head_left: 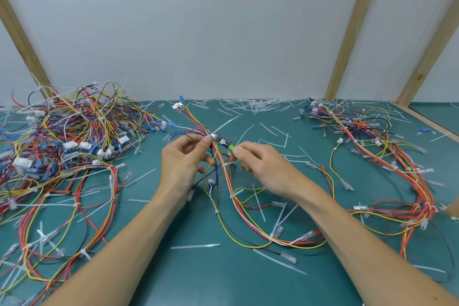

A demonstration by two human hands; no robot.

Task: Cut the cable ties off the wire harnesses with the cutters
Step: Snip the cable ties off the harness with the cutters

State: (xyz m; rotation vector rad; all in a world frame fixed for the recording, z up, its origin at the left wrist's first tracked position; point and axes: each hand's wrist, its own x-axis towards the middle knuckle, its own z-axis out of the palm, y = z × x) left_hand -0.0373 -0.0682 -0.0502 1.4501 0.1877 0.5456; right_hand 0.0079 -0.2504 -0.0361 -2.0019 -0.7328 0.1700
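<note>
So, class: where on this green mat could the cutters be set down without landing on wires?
Barest: the near mat between the forearms, holding only a few cut ties. Also the patch between the centre harness and the right pile. Crowded: the left pile and the far-edge offcuts.

Both forearms reaching forward, left hand (185,161) in a pinching grip, right hand (263,166) curled, knuckles up
</note>
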